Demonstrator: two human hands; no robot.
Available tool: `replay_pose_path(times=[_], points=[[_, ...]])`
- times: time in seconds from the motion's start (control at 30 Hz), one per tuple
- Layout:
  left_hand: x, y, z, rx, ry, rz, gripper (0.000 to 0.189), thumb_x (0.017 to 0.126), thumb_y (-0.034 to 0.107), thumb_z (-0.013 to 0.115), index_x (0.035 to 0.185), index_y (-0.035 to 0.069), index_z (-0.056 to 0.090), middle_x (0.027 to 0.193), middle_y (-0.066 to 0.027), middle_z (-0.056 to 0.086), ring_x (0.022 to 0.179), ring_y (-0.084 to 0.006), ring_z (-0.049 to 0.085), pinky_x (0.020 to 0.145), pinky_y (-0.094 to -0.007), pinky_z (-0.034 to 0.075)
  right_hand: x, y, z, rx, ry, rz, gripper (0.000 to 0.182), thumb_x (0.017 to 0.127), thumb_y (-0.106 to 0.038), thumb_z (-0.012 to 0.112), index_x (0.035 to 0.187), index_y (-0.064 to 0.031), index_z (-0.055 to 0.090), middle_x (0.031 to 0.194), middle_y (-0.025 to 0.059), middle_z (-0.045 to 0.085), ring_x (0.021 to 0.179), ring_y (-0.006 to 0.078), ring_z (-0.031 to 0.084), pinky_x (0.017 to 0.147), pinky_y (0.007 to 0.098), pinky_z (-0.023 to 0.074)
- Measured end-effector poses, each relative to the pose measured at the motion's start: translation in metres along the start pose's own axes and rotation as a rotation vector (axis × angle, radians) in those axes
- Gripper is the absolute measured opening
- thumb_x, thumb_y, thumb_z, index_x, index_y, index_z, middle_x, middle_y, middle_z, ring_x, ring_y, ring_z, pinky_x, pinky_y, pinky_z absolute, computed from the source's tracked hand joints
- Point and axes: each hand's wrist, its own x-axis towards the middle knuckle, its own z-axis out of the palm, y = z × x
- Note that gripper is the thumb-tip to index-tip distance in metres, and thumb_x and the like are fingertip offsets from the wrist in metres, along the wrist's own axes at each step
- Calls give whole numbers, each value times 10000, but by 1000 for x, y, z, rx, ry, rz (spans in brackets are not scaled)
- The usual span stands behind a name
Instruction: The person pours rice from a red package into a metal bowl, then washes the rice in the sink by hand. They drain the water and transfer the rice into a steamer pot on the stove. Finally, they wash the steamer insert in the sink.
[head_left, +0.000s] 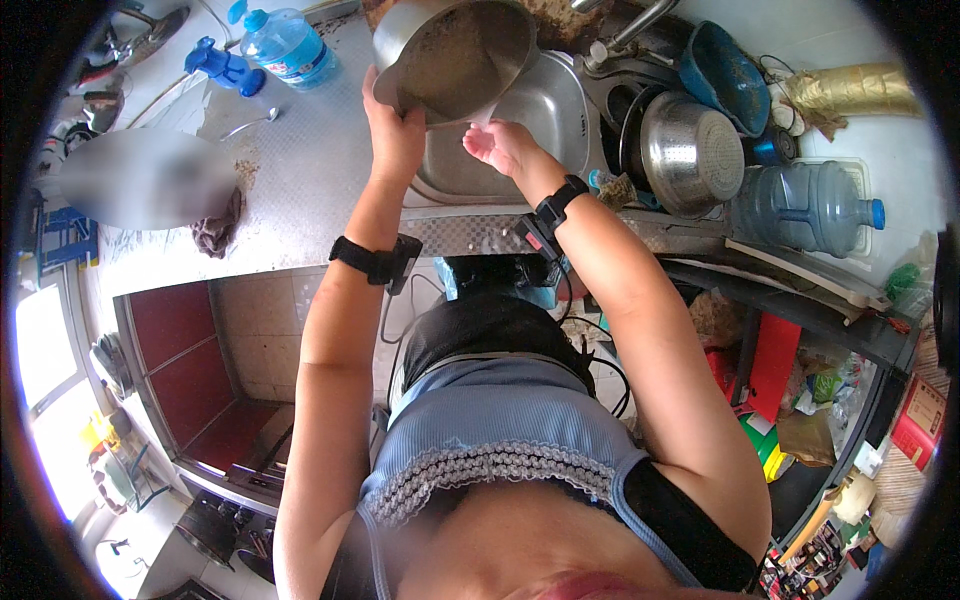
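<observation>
A large round metal pot, dull and brownish inside, is tilted above the left side of a steel sink. My left hand grips the pot's near left rim, thumb at the edge. Below the pot's lower right rim, my right hand is palm up with curled fingers; whitish liquid seems to run down from the rim at its fingertips. A rounded silvery metal surface shows behind the pot, partly hidden. The tap stands at the sink's back right.
On the counter at left are a water bottle, a blue plastic object, a spoon and a dark cloth. To the right stand a steel colander, a blue basin and a large water jug.
</observation>
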Motion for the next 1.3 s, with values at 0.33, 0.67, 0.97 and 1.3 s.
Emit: replay_pose_path(times=[0.33, 0.67, 0.97, 1.3], points=[[2, 0, 1, -125, 28, -26, 496, 704, -69, 476, 1189, 1, 401, 1266, -204, 338, 1125, -340, 374, 915, -359, 349, -6, -4, 8, -124, 3, 31, 172, 891, -120, 413, 919, 24, 504, 890, 172, 569, 796, 280, 577, 719, 423, 525], [4, 10, 0, -146, 44, -49, 457, 677, -74, 478, 1131, -22, 482, 1327, -222, 301, 1176, -400, 327, 1002, -397, 288, -2, -5, 10, -83, 1, 15, 182, 903, -124, 407, 925, 37, 490, 872, 175, 557, 796, 288, 575, 736, 430, 523], [8, 16, -2, 141, 26, 159, 570, 743, -89, 455, 1290, 4, 324, 1319, -149, 337, 1149, -265, 415, 927, -317, 389, -1, -10, 1, -138, -52, 18, 159, 892, -135, 423, 936, -3, 500, 884, 165, 559, 787, 278, 576, 712, 425, 525], [1, 6, -9, -445, -261, -537, 559, 784, -79, 415, 1322, 57, 344, 1176, -110, 513, 1032, -179, 522, 771, -261, 477, 28, -129, -106, -808, 636, -578, 415, 776, -51, 442, 1190, -36, 478, 1151, 160, 517, 971, 266, 528, 737, 380, 477]])
